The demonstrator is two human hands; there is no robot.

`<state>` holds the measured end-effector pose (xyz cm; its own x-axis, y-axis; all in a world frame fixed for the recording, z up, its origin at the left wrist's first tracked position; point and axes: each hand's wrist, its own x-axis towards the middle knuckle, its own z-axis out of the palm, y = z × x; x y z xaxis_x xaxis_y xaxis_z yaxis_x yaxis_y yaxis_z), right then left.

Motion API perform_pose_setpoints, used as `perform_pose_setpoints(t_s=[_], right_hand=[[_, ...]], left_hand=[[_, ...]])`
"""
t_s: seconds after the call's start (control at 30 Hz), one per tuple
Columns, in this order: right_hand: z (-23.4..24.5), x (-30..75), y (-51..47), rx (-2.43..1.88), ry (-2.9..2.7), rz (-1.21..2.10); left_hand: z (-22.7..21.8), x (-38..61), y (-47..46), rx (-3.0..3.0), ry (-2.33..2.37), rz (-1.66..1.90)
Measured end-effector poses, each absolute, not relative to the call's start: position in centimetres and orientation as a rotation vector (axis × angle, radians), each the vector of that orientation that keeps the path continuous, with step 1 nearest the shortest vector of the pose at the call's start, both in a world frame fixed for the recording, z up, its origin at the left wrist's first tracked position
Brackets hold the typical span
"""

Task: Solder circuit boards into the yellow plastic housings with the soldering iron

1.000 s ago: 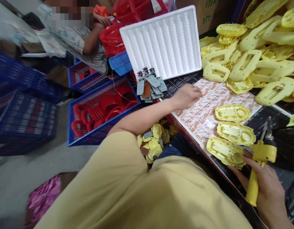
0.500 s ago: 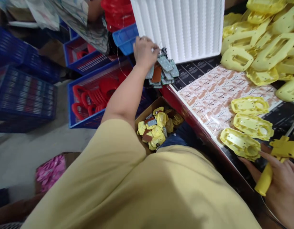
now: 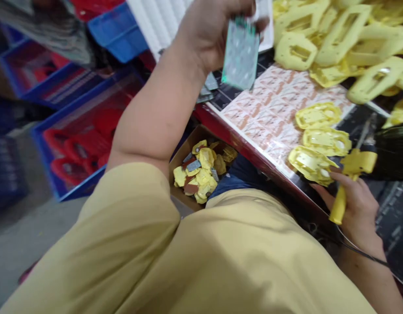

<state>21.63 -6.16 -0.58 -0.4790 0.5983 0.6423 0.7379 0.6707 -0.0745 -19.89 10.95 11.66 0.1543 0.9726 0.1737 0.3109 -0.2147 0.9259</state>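
Note:
My left hand, raised over the far part of the table, is closed around the upper end of a green-edged circuit board that hangs tilted. Below it, partly hidden by my wrist, lie more grey circuit boards. My right hand is wrapped round a yellow soldering gun with a thin metal tip. Its fingertips reach the nearest yellow plastic shell, one of three lying inside-up in a row on the table.
A heap of yellow plastic housings covers the table's back right. A white ribbed foam tray stands at the back. Beneath the table edge is a carton of yellow parts. Blue crates with red parts stand at left.
My left hand has lifted away from the pile of circuit boards, moving right with one board. My right hand still grips the soldering gun beside the shells. The whole view has shifted.

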Motion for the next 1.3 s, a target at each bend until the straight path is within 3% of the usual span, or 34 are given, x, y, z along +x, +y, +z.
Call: perform_pose_setpoints(t_s=[0.13,0.2,0.33,0.7,0.9,1.03,1.2,1.3], right_hand=[[0.1,20.8,-6.9,-1.079,-2.183,-0.183],[0.6,20.6,-7.5,-1.108,-2.115,-0.175],[2.0,21.1,-9.1,-1.050,-2.007,-0.338],[2.6,26.4,-13.7,-1.318,-1.730,-0.505],[0.2,26.9,-13.3,-1.261,-1.281,-0.085],[-0.6,27.2,-12.9,-1.149,-1.091,0.010],[-0.1,26.5,-14.0,-1.260,-1.311,0.231],[0.5,25.8,-14.5,-1.281,-1.574,0.176]], left_hand=[[9.6,-12.1,7.1,1.774,0.763,0.789],[8.4,-8.6,5.6,2.082,0.711,0.590],[6.5,-3.2,3.0,2.586,0.774,0.537],[10.2,-3.2,7.6,2.572,0.689,-0.025],[5.4,-1.5,3.6,2.584,0.899,0.075],[3.2,-1.5,1.4,2.565,0.992,0.160],[2.9,-1.8,1.5,2.478,1.024,0.194],[2.9,-1.6,1.7,2.450,1.061,0.181]])
